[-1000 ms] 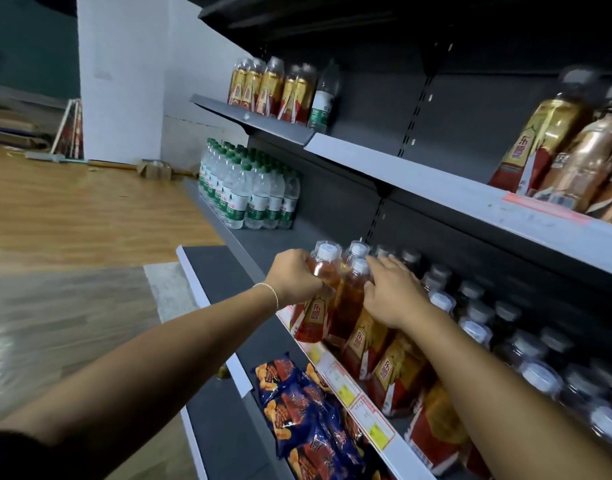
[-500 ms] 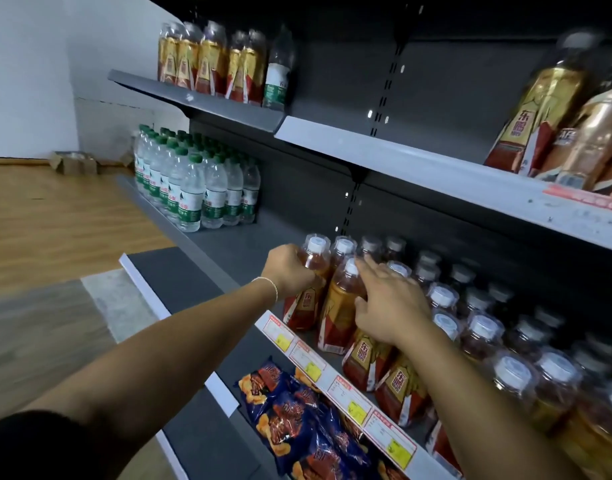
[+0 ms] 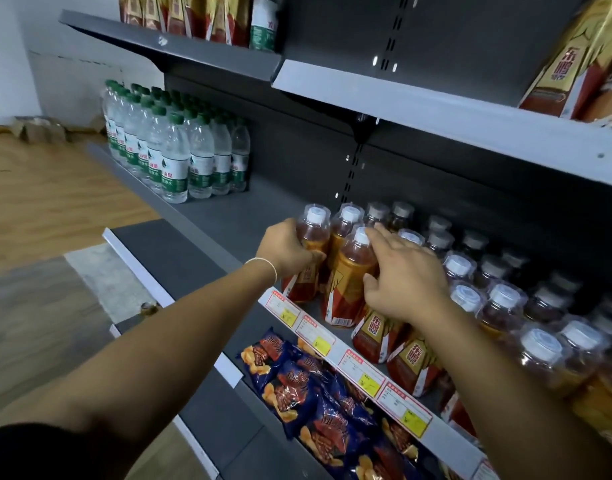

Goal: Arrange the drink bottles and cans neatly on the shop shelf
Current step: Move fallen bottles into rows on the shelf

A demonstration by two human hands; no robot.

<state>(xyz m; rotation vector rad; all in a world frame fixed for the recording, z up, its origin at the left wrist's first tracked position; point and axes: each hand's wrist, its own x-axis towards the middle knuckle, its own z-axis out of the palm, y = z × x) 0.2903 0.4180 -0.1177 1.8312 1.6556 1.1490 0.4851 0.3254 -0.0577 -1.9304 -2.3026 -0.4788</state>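
At the left end of the row on the middle shelf [image 3: 249, 216], the left hand [image 3: 287, 251] curls its fingers round the end bottle [image 3: 311, 244] while the right hand [image 3: 405, 275] grips the neighbouring bottle [image 3: 347, 275], apparently to line both up.

Light comes softly from my left, leaving the dark grey metal back panel [image 3: 297, 157] dim beneath the pale grey upper shelf [image 3: 436, 109]. Faint glints sit on the amber plastic bottles [image 3: 346, 271] I grip; those at the right edge blur and stretch.
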